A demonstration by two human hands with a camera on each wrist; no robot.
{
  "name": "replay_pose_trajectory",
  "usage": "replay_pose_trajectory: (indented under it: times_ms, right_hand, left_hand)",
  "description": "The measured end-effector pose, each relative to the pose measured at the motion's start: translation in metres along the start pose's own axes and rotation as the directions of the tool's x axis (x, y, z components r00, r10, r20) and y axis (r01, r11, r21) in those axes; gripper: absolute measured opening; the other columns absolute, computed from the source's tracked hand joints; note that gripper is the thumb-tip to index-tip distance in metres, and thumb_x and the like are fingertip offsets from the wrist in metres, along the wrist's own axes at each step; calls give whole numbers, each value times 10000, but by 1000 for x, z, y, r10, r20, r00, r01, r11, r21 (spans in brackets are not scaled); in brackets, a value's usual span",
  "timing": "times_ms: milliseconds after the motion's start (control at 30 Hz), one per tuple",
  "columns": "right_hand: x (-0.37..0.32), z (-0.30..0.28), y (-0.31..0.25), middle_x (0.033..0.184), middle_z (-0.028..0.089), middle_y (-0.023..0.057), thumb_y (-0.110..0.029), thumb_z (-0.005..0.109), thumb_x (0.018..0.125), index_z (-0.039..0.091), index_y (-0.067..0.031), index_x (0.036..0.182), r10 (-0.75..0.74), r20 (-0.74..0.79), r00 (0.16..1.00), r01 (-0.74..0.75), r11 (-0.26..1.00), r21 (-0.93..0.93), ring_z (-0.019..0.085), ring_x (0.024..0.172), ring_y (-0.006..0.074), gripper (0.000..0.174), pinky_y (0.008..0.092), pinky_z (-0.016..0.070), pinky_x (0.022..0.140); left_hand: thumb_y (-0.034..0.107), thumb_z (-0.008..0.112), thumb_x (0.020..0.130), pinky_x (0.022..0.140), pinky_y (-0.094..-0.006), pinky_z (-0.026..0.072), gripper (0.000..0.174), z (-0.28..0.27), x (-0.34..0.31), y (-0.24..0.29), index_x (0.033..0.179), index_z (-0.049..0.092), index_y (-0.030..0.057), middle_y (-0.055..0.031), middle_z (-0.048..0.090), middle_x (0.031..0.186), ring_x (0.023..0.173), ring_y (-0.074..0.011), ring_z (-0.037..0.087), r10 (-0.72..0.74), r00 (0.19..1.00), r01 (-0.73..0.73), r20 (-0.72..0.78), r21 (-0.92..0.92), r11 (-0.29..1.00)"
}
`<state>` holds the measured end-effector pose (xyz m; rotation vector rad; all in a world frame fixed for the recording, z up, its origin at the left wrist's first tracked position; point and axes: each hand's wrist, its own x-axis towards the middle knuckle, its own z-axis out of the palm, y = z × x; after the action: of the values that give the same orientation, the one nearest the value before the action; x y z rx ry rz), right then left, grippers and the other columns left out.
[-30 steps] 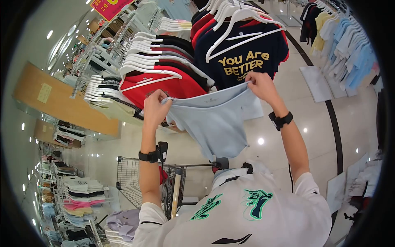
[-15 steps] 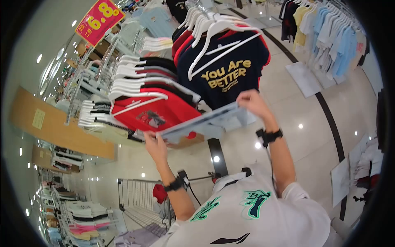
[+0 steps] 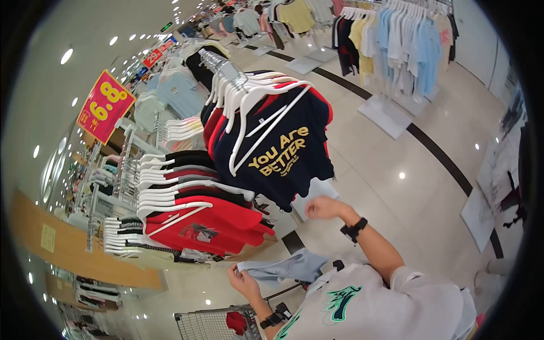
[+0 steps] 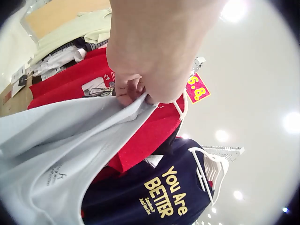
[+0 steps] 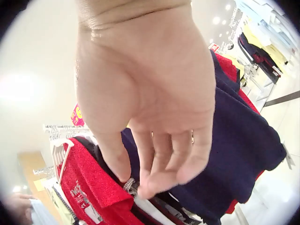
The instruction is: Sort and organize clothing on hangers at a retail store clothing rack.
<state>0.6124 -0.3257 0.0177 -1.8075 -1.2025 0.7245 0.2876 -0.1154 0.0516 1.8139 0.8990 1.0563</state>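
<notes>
Open air lies right of the right hand [image 3: 324, 207], above the tiled floor [image 3: 385, 198]; the hanging navy T-shirt [image 3: 277, 148] bars the way ahead, and the light-blue garment [image 3: 283, 269] obstructs beside the left hand [image 3: 245, 282].

Below the navy T-shirt [image 3: 300, 163], we see the shopping cart [image 3: 204, 324] cut off by the head view's bottom edge. Left of that shirt, the red sign [image 3: 106, 107] bears smaller characters we cannot read. The left wrist view's edge crops the pale blue garment [image 4: 61, 150] left of it, its small print blurred.
</notes>
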Motion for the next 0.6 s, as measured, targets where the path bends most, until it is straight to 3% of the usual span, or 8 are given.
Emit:
replay_pose_trajectory:
  times_ms: [133,200,333,367,500,533,600]
  right_hand:
    - [16,-66,-40,793,732,99,-147,664,841,723,-35,876,-61,-337,939,74,997,27,700,720,217,132,330,554,702]
    - [25,-98,-51,798,725,96,-107,664,851,718,-23,932,-148,-457,877,195,979,57,689,716,198,129,330,555,701]
    - [31,-156,-109,867,733,99,-65,671,883,698,12,1029,-150,-580,801,168,985,-22,688,779,174,167,312,552,753]
    - [36,-163,-116,870,734,59,-115,679,912,695,-9,1046,-197,-597,778,202,978,-59,678,792,137,171,296,527,732]
    - [52,-166,-153,895,735,44,-132,687,921,697,-10,1058,-211,-580,787,228,973,-46,688,837,128,184,277,525,703]
    - [61,-164,-152,916,730,80,-89,716,887,678,6,1078,-218,-595,774,244,969,-38,687,802,167,217,296,546,747]
    - [78,-164,-156,1012,720,95,-58,738,850,661,-6,1133,-256,-671,696,279,957,-75,684,830,177,297,297,548,704]
  left_hand:
    - [-79,508,896,622,-266,489,187,8,7,18,1071,563,-40,-97,608,967,756,-138,604,-39,999,38,15,15,999]
    - [-77,510,887,599,-269,478,192,4,7,21,1066,566,-38,-96,608,955,740,-133,594,-56,998,55,14,68,996]
    - [-69,579,840,541,-277,445,186,-2,6,20,1022,587,-30,-92,585,885,685,-135,565,-8,999,14,-39,168,986]
    - [-63,605,821,524,-279,432,189,-3,5,19,1005,596,-24,-92,577,866,659,-135,551,6,999,4,-46,214,977]
    - [-52,650,785,521,-274,423,194,-17,-5,6,968,604,-6,-79,560,821,627,-127,532,-115,991,126,-64,212,969]
    - [-50,656,783,519,-272,421,193,-21,-8,9,962,607,2,-73,557,800,607,-123,521,-64,997,71,-35,258,964]
    - [-47,661,780,518,-270,418,192,-27,-8,15,955,609,11,-66,555,778,587,-119,510,-26,998,40,-49,291,956]
